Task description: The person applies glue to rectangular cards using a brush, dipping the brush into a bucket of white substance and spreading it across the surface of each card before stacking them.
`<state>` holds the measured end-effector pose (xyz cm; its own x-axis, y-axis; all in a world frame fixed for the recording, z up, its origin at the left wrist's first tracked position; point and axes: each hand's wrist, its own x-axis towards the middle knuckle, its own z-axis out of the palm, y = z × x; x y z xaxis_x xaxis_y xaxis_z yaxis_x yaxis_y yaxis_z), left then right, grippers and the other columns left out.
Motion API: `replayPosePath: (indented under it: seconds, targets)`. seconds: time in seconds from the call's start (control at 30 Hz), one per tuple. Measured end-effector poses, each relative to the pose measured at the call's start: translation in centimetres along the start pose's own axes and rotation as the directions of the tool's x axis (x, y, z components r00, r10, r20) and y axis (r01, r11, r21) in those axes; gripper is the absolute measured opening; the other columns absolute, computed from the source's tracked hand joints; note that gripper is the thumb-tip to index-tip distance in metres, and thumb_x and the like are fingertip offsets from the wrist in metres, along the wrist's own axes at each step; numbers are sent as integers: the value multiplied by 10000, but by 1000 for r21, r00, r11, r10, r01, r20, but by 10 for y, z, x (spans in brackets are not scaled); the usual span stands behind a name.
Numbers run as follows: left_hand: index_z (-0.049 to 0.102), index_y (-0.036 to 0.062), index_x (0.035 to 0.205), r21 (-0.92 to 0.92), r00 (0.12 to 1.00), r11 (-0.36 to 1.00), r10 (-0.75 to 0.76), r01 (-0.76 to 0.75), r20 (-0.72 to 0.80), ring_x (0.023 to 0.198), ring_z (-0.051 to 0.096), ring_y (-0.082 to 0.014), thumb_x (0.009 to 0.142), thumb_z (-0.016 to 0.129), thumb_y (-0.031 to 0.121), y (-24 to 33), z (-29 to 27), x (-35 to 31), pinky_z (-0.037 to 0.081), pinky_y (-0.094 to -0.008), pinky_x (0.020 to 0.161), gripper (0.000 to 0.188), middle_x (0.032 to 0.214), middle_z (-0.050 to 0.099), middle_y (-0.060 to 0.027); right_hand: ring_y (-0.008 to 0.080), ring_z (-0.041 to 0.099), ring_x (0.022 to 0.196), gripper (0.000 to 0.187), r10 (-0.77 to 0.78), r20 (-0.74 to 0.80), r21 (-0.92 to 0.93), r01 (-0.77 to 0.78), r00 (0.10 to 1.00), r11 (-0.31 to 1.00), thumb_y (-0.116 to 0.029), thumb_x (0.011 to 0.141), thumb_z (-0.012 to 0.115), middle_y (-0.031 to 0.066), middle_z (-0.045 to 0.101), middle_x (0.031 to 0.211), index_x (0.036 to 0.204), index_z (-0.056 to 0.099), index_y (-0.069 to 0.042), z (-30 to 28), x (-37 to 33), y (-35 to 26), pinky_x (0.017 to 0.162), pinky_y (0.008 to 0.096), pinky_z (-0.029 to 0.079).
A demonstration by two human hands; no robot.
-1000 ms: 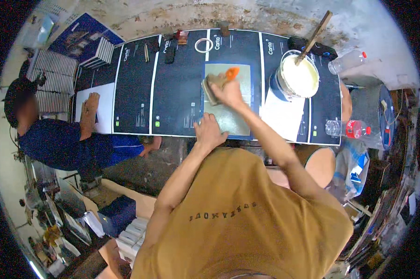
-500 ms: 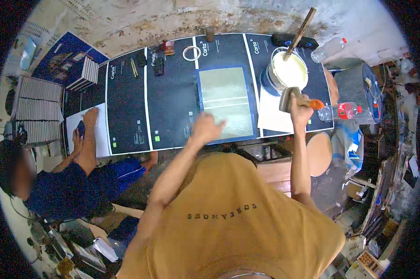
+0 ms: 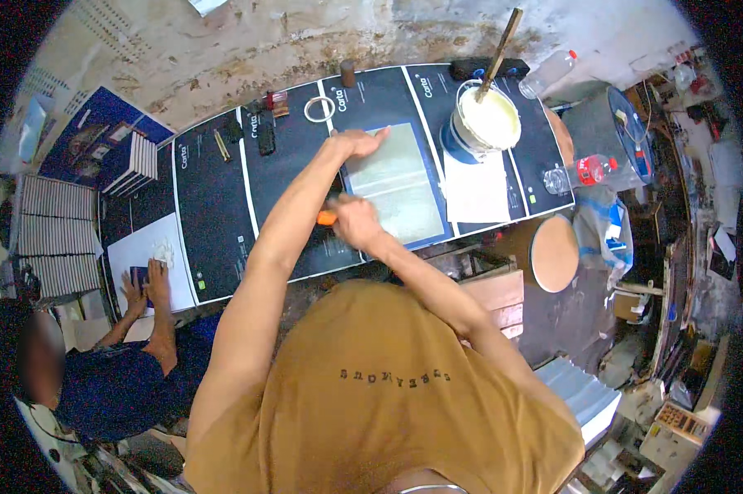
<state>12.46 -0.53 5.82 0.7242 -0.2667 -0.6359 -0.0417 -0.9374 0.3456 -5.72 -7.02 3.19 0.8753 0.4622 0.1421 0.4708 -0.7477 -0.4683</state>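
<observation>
A blue-edged panel with a pale, wet-looking sheet [image 3: 400, 160] lies on the dark table. At its upper left edge my left hand [image 3: 359, 145] reaches with fingers stretched out, touching or just above it. My right hand [image 3: 357, 222] is closed round a brush [image 3: 328, 217] at the panel's lower left side. Only the brush's orange handle end shows clearly; its head is hidden. A bucket of thick white paste [image 3: 488, 122] stands to the right, with a wooden stick [image 3: 500, 53] leaning in it.
White paper [image 3: 477, 193] lies below the bucket. A white ring [image 3: 319, 109] sits at the back. Plastic bottles [image 3: 593, 170] stand right. At left, a co-worker's hands [image 3: 147, 286] work on a white sheet by stacked books [image 3: 57, 235].
My right hand has swung left from beside the bucket to the panel's lower left, carrying the brush. My left hand has moved up to the panel's far edge. The co-worker's hands have shifted.
</observation>
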Motion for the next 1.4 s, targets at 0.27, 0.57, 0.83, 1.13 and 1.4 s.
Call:
replayPosePath:
  seconds: [0.27, 0.57, 0.83, 1.13, 1.4]
  targets:
    - [428, 67, 1482, -97, 988, 989, 117, -107, 98, 1473, 291, -341, 898, 130, 811, -36, 12, 42, 181, -524, 1202, 992, 1563, 351, -186, 271, 618, 874, 399, -242, 33, -18, 242, 970, 970, -204, 751, 687, 57, 612, 871, 1139, 718, -292, -75, -30, 35, 727, 418, 414]
    - [423, 74, 1488, -11, 995, 998, 69, -68, 69, 1475, 262, -378, 921, 164, 779, -1, 2, -3, 160, -559, 1195, 941, 1576, 322, -188, 306, 619, 966, 370, -181, 253, -31, 195, 950, 980, -137, 830, 584, 74, 643, 980, 1182, 691, -176, -60, -104, 12, 874, 453, 445]
    - [585, 60, 1350, 116, 939, 980, 187, -160, -289, 1360, 415, -387, 950, 431, 636, -29, 33, -11, 316, -576, 1110, 717, 1454, 460, -184, 245, 705, 782, 103, 180, 28, 509, -170, 983, 844, -126, 837, 738, 98, 730, 875, 842, 691, -35, -147, -135, 31, 686, 353, 548]
    - [561, -33, 1187, 161, 877, 952, 302, -259, -375, 1177, 501, -354, 744, 754, 369, 8, 165, -147, 386, -572, 939, 628, 1195, 536, -184, 157, 632, 692, 271, 464, -517, 428, -252, 720, 868, -235, 867, 754, 69, 679, 761, 909, 681, 23, -91, -126, 65, 647, 318, 515]
    - [545, -18, 1215, 103, 921, 981, 189, -163, -340, 1163, 514, -350, 731, 788, 364, 16, 175, -154, 380, -603, 962, 662, 1216, 517, -172, 266, 717, 738, 310, 622, -467, 235, -590, 628, 772, -327, 855, 743, 143, 720, 780, 852, 704, -19, -150, -178, 163, 687, 384, 547]
